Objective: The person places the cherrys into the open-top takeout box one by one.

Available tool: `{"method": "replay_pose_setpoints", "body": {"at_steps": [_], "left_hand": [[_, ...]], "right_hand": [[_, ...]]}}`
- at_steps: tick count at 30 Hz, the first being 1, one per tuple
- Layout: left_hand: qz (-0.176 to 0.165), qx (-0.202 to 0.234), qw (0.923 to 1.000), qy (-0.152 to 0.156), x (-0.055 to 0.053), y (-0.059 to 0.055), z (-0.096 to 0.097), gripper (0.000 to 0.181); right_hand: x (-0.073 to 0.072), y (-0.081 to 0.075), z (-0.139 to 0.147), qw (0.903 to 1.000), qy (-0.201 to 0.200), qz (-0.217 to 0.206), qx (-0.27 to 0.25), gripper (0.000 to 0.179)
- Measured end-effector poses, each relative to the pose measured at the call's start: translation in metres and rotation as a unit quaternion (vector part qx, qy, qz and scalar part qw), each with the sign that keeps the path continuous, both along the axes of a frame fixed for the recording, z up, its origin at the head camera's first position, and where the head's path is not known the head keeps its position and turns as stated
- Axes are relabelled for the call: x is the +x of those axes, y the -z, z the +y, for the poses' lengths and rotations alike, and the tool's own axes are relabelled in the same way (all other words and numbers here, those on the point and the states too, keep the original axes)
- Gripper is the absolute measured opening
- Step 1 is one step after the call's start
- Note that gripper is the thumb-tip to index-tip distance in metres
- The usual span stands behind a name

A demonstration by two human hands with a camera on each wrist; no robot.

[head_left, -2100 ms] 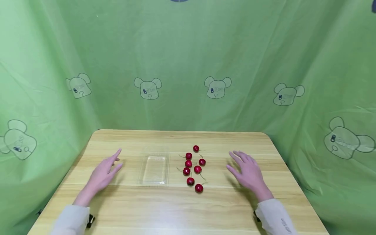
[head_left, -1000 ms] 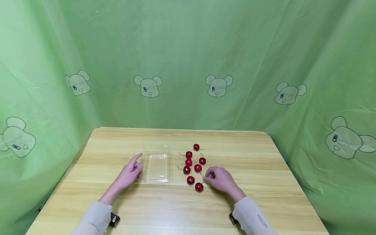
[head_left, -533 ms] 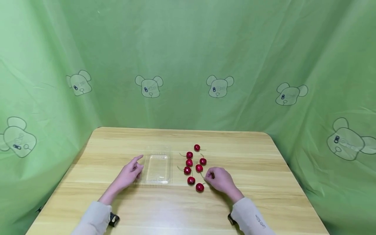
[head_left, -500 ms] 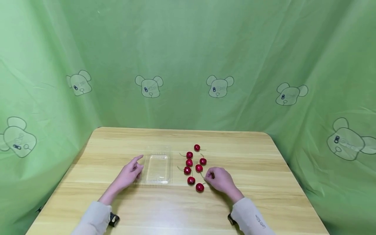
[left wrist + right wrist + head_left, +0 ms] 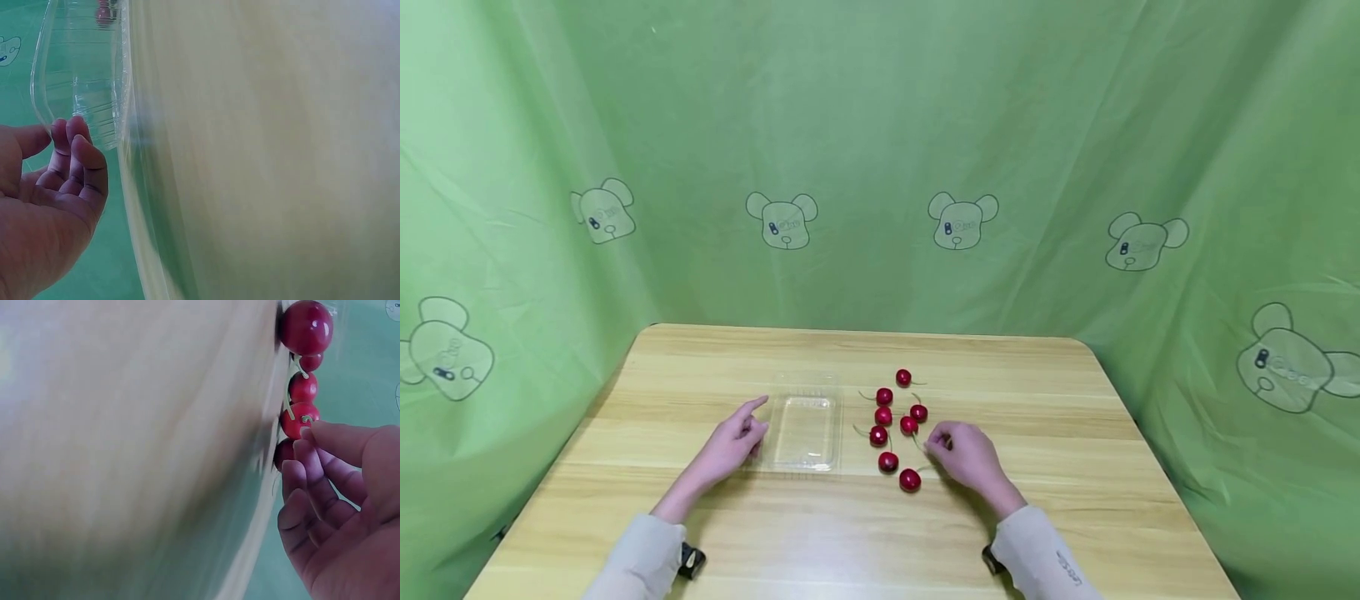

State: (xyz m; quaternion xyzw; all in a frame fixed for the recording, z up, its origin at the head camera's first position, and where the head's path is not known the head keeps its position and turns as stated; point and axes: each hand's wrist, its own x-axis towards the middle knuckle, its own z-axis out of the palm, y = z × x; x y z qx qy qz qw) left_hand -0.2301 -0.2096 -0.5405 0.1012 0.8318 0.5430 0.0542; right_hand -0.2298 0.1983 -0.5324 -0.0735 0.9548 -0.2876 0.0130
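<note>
In the head view, my left hand (image 5: 730, 446) is at the left edge of a clear plastic container (image 5: 805, 462). Its index finger points forward. The left wrist view shows the thumb and curled fingers meeting at the rim of the container (image 5: 40, 81). My right hand (image 5: 966, 454) pinches the stem of a dark red cherry (image 5: 909, 425) between thumb and index finger, just right of the group. In the right wrist view, that cherry (image 5: 299, 422) is right at the fingertips; the other fingers curl loosely below.
Several more cherries with stems lie between the hands, the nearest one (image 5: 910, 480) in front and the farthest one (image 5: 903, 378) at the back. A light wooden table (image 5: 820, 533) carries everything. Green curtains (image 5: 872, 283) with bear-head prints enclose it behind and at both sides.
Both hands have come inward, the left to the container, the right to a cherry's stem. The container has shifted slightly right. Lately the pinched cherry has turned and moved slightly away.
</note>
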Motion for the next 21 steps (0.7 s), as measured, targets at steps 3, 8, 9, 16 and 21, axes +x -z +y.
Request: {"method": "replay_pose_setpoints", "body": {"at_steps": [3, 8, 9, 16, 21], "left_hand": [[0.0, 0.0, 1.0, 0.003, 0.0, 0.001, 0.0, 0.058], [-0.004, 0.002, 1.0, 0.006, 0.0, 0.0, 0.0, 0.058], [-0.004, 0.001, 1.0, 0.006, 0.0, 0.0, 0.0, 0.058], [-0.003, -0.001, 1.0, 0.005, 0.0, 0.0, 0.001, 0.058], [0.001, 0.0, 1.0, 0.005, 0.001, 0.0, 0.001, 0.058]], "right_hand": [[-0.001, -0.001, 0.002, 1.0, 0.005, 0.002, -0.008, 0.006], [-0.001, -0.004, 0.005, 0.9994, 0.015, -0.006, -0.032, 0.008], [-0.001, -0.004, 0.005, 0.9992, 0.016, -0.009, -0.037, 0.007], [-0.001, -0.007, 0.006, 0.9983, 0.023, -0.011, -0.053, 0.005], [0.0, -0.012, 0.006, 0.998, 0.02, 0.002, -0.059, 0.005]]}}
